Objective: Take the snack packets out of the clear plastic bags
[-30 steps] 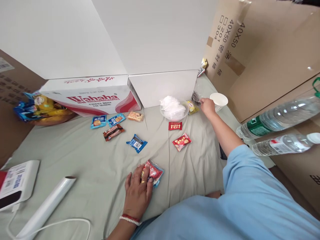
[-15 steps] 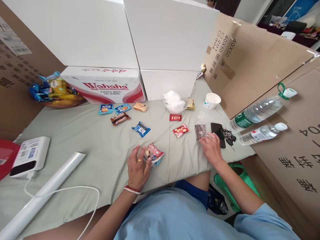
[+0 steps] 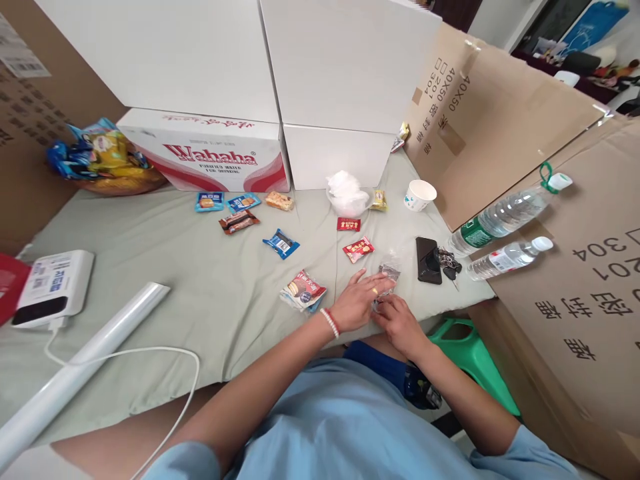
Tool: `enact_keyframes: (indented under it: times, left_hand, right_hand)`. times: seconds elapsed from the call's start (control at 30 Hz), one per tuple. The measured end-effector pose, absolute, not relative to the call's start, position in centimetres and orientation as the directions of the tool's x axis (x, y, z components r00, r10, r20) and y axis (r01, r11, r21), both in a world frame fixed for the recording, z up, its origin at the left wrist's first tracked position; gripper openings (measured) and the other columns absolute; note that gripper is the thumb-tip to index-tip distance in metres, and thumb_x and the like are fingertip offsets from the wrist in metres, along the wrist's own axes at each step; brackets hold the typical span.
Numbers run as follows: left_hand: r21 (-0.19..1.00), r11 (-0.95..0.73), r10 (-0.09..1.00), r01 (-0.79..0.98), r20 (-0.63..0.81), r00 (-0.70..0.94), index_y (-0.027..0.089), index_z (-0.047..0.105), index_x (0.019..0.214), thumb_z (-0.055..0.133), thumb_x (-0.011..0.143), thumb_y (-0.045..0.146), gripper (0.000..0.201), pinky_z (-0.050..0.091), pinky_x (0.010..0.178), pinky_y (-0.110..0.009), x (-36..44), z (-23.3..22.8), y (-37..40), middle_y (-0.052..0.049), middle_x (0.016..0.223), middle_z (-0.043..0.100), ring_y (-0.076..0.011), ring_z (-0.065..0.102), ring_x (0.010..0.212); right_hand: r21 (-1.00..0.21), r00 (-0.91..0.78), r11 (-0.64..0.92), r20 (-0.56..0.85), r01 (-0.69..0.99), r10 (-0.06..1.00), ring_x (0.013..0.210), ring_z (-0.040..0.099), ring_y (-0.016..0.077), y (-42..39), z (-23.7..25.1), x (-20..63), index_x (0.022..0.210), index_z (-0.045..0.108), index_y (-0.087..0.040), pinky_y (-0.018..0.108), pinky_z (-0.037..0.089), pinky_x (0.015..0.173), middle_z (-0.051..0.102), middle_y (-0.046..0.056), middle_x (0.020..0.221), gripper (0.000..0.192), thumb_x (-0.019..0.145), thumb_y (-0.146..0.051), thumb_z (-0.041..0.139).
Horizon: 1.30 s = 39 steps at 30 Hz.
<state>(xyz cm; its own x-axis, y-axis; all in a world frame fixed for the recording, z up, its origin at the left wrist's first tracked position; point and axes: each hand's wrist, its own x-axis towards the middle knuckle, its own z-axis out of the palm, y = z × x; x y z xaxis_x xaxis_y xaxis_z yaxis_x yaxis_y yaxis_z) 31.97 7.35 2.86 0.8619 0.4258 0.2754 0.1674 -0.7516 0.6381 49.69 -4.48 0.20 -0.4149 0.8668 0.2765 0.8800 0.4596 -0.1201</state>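
Note:
My left hand (image 3: 359, 303) and my right hand (image 3: 393, 319) meet at the table's near edge on a clear plastic bag (image 3: 387, 277) with a dark snack inside. Both hands hold the bag's near end, fingers pinched on the plastic. A red and blue snack packet (image 3: 303, 291) lies just left of my left hand, let go. A small red packet (image 3: 358, 249) sits just beyond the hands.
Several small snack packets lie across the green cloth (image 3: 200, 280). A black phone (image 3: 428, 259) and keys (image 3: 449, 263) lie right of the bag, two water bottles (image 3: 500, 217) further right. A paper cup (image 3: 419, 195), Wahaha box (image 3: 215, 157), plastic roll (image 3: 75, 377) and white device (image 3: 53, 290) surround.
My left hand let go of the red and blue packet and moved right to the clear bag. My right hand drew the bag nearer to the table's edge.

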Motion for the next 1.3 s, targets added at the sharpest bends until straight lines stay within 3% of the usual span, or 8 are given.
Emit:
enact_keyframes:
  times: [0.13, 0.37, 0.6, 0.83, 0.97, 1.1, 1.2, 1.3]
  left_hand:
    - [0.754, -0.612, 0.449, 0.236, 0.087, 0.889, 0.025, 0.059, 0.136, 0.048, 0.069, 0.001, 0.072, 0.026, 0.125, -0.051, 34.5, -0.6, 8.8, -0.007, 0.14, 0.069, -0.0228, 0.059, 0.135]
    - [0.833, -0.525, 0.506, 0.173, 0.143, 0.85, 0.022, 0.049, 0.141, 0.062, 0.066, 0.007, 0.077, 0.012, 0.128, -0.061, 34.2, -2.2, 8.3, -0.013, 0.147, 0.061, -0.0304, 0.054, 0.14]
    - [0.924, -0.299, 0.871, 0.238, 0.163, 0.463, 0.022, 0.058, 0.126, 0.071, 0.08, 0.021, 0.048, 0.049, 0.107, -0.044, 37.3, -2.9, 6.2, -0.01, 0.122, 0.07, -0.0254, 0.066, 0.117]
    - [0.919, -0.181, 0.968, 0.351, 0.103, 0.231, 0.022, 0.054, 0.13, 0.07, 0.08, 0.019, 0.053, 0.044, 0.113, -0.047, 38.2, -3.2, 5.5, -0.011, 0.126, 0.056, -0.0273, 0.055, 0.126]
    - [0.901, -0.088, 0.973, 0.425, -0.015, 0.232, 0.019, 0.054, 0.129, 0.074, 0.076, 0.022, 0.057, 0.042, 0.116, -0.042, 38.2, -3.3, 6.7, -0.012, 0.128, 0.052, -0.0272, 0.053, 0.128]
    - [0.89, -0.035, 0.969, 0.454, -0.082, 0.234, 0.017, 0.054, 0.13, 0.08, 0.069, 0.025, 0.067, 0.042, 0.114, -0.042, 38.5, -3.6, 8.0, -0.013, 0.131, 0.051, -0.0293, 0.055, 0.127]
    - [0.883, -0.005, 0.962, 0.469, -0.124, 0.244, 0.016, 0.054, 0.129, 0.083, 0.065, 0.027, 0.07, 0.043, 0.113, -0.044, 38.7, -3.6, 8.6, -0.015, 0.133, 0.052, -0.0316, 0.056, 0.127]
    - [0.881, 0.013, 0.956, 0.472, -0.15, 0.253, 0.016, 0.056, 0.125, 0.083, 0.063, 0.027, 0.069, 0.042, 0.112, -0.046, 38.6, -3.4, 8.8, -0.017, 0.132, 0.054, -0.0335, 0.057, 0.126]
  right_hand:
    - [-0.207, -0.378, 0.434, 0.26, 0.877, 0.889, 0.113, 0.059, 0.0258, -5.5, 1.9, 50.2, 0.133, 0.066, -0.021, 0.043, 0.053, 0.096, 0.071, 0.012, 0.11, 0.039, 0.101, -0.01, 0.047]
    - [-0.449, -0.187, 0.302, 0.282, 0.841, 0.941, 0.11, 0.062, 0.0261, -1.2, 4.0, 54.2, 0.127, 0.071, -0.025, 0.044, 0.054, 0.096, 0.075, 0.009, 0.112, 0.032, 0.1, -0.02, 0.054]
    - [-0.708, 0.036, 0.094, 0.167, 0.7, 0.985, 0.102, 0.062, 0.0248, 3.2, 0.3, 55.0, 0.114, 0.076, -0.024, 0.042, 0.054, 0.093, 0.069, 0.009, 0.105, 0.027, 0.093, -0.037, 0.066]
    - [-0.693, -0.018, 0.125, 0.159, 0.71, 0.987, 0.103, 0.06, 0.0255, 3.0, 0.1, 54.9, 0.103, 0.077, -0.025, 0.042, 0.048, 0.098, 0.073, 0.007, 0.094, 0.022, 0.095, -0.041, 0.063]
    - [-0.708, 0.36, -0.105, 0.221, 0.699, 0.906, 0.112, 0.06, 0.0285, 4.4, 0.7, 56.6, 0.128, 0.068, -0.019, 0.041, 0.052, 0.092, 0.069, 0.014, 0.122, 0.052, 0.089, -0.053, 0.065]
    - [-0.711, 0.487, -0.372, -0.048, 0.597, 0.872, 0.097, 0.066, 0.0274, 7.0, 1.2, 58.1, 0.146, 0.054, -0.01, 0.041, 0.052, 0.089, 0.07, 0.017, 0.121, 0.086, 0.077, -0.055, 0.077]
    - [-0.759, 0.328, -0.341, -0.177, 0.555, 0.928, 0.088, 0.067, 0.0237, 8.2, 1.9, 58.1, 0.122, 0.07, -0.01, 0.035, 0.052, 0.083, 0.075, 0.011, 0.1, 0.055, 0.079, -0.044, 0.076]
    - [-0.752, 0.21, -0.164, -0.035, 0.638, 0.977, 0.082, 0.064, 0.0202, 7.4, 2.6, 56.8, 0.103, 0.076, -0.014, 0.032, 0.05, 0.079, 0.073, 0.007, 0.093, 0.027, 0.089, -0.035, 0.066]
